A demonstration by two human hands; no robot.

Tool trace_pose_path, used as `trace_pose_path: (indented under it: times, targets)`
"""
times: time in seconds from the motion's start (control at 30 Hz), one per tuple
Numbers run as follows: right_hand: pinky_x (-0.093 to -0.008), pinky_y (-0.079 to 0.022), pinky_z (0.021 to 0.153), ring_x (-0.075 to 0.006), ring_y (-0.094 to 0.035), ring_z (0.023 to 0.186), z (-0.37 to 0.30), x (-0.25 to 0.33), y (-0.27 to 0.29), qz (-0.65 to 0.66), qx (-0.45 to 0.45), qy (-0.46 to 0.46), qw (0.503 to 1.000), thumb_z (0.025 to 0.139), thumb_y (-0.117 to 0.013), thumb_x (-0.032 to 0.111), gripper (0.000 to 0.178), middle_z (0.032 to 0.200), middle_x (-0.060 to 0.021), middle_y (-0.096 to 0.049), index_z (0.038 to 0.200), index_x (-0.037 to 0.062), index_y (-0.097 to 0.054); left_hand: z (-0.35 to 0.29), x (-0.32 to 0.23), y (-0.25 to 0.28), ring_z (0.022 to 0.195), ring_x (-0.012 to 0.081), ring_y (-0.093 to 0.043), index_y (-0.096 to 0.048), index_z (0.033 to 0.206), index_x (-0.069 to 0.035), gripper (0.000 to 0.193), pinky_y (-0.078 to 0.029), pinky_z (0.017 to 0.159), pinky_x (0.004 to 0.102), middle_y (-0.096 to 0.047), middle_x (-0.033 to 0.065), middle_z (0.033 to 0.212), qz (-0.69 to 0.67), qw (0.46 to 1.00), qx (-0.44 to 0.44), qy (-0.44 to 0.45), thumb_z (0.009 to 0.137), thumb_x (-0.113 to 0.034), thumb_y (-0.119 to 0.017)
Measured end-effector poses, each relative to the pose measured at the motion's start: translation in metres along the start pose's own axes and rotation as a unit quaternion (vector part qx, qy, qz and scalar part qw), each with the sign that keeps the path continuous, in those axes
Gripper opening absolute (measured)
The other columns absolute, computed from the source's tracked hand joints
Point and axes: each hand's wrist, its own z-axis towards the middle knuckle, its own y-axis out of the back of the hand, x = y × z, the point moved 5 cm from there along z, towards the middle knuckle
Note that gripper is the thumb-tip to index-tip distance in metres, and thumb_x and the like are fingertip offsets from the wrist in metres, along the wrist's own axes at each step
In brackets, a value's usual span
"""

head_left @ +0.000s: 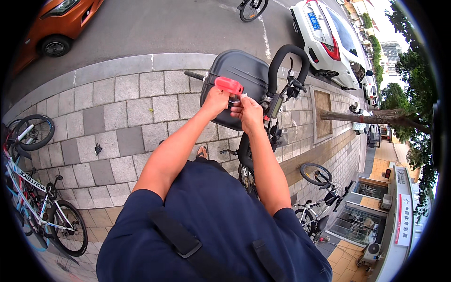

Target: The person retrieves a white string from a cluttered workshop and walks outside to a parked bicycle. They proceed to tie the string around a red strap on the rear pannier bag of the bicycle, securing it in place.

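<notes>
My left hand [217, 101] is closed around a glossy red, block-shaped item [229, 85] with rounded edges and a dark hole at its right end; its exact kind is not clear. Close against that end, my right hand [249, 113] has its thumb and forefinger pinched, with a tiny pale bit at the tips that is too small to name. Both hands are above a black hard-shell case [246, 66] with a ribbed lid. Just right of the case is a bike's handlebar [287, 49] with a small display [276, 107], a brake lever and cables.
Several parked bicycles [44, 197] stand at the left, and another bicycle [317, 202] at the right. A tree trunk [371, 116] rises from a square bed. Beyond the kerb [122, 62] are an orange car [61, 23] and a white car [329, 42]. Paving slabs [105, 113] cover the ground.
</notes>
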Motion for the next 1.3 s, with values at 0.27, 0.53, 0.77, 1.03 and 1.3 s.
trace_pose_path:
  times: [0.27, 0.53, 0.77, 1.03, 1.3]
  targets:
    - [-0.0337, -0.062, 0.063, -0.0185, -0.071, 0.071, 0.015, -0.005, -0.004, -0.023, -0.079, 0.005, 0.997, 0.103, -0.068, 0.019, 0.023, 0.088, -0.0082, -0.07, 0.107, -0.0033, -0.071, 0.014, -0.01, 0.023, 0.062, 0.0124, -0.063, -0.068, 0.097, -0.003, 0.023, -0.053, 0.058, 0.0302, -0.069, 0.0037, 0.081, 0.131, 0.991, 0.019, 0.018, 0.104, -0.023, -0.06]
    - [-0.0402, -0.059, 0.074, -0.0237, -0.075, 0.074, 0.015, 0.014, 0.001, -0.301, -0.113, 0.182, 0.929, 0.1, -0.066, 0.018, 0.023, 0.086, -0.0142, -0.076, 0.11, -0.0006, -0.075, 0.014, -0.033, 0.006, 0.087, 0.0338, -0.072, -0.07, 0.111, -0.005, 0.024, -0.057, 0.078, 0.0433, -0.074, 0.0174, 0.097, 0.321, 0.935, 0.125, -0.088, 0.103, -0.021, -0.053]
    - [-0.0501, -0.057, 0.089, -0.0437, -0.072, 0.096, 0.007, 0.044, -0.016, -0.541, -0.132, 0.343, 0.757, 0.096, -0.062, 0.02, 0.025, 0.1, -0.026, -0.074, 0.107, 0.0004, -0.075, 0.035, -0.023, -0.003, 0.097, 0.0383, -0.07, -0.069, 0.116, -0.008, 0.023, -0.057, 0.082, 0.044, -0.074, 0.0179, 0.105, 0.478, 0.817, 0.162, -0.279, 0.097, -0.012, -0.057]
    - [-0.0302, -0.06, 0.068, -0.015, -0.072, 0.075, 0.024, 0.018, 0.007, -0.136, -0.067, 0.069, 0.986, 0.1, -0.068, 0.014, 0.021, 0.091, -0.0072, -0.074, 0.112, -0.0016, -0.073, 0.03, -0.027, 0.001, 0.076, 0.0258, -0.07, -0.072, 0.104, -0.006, 0.017, -0.056, 0.07, 0.0394, -0.074, 0.0126, 0.086, 0.298, 0.937, 0.168, -0.078, 0.091, -0.006, -0.062]
    - [-0.0294, -0.06, 0.067, -0.0156, -0.073, 0.076, 0.021, 0.015, 0.006, -0.061, -0.042, 0.092, 0.993, 0.101, -0.067, 0.012, 0.024, 0.094, -0.0063, -0.073, 0.121, -0.0013, -0.068, 0.028, -0.019, 0.0, 0.067, 0.0145, -0.068, -0.071, 0.104, -0.004, 0.015, -0.056, 0.058, 0.0338, -0.071, 0.006, 0.078, 0.184, 0.969, 0.162, 0.02, 0.097, -0.008, -0.058]
